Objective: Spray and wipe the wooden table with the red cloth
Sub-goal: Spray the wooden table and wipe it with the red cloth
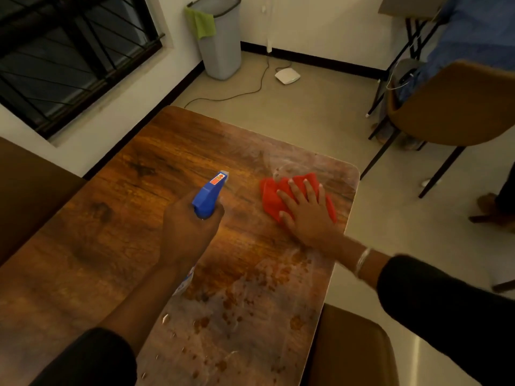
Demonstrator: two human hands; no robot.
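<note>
Although droplets and cloudy smears already mark the near and right part of the brown wood-grain surface (156, 162), the job looks to be midway: that wet patch is not yet wiped dry, and the darker left half looks dry and unsprayed. The left hand (186, 229) grips a plastic spray bottle with a blue trigger head (209, 197), nozzle aimed toward the far end. Just beyond, near the right edge, the right hand (305, 211) presses flat with spread fingers on the bunched, soft red cloth (271, 197), which lies on the glossy wet sheen. The surface has rounded corners and a smooth laminate look.
</note>
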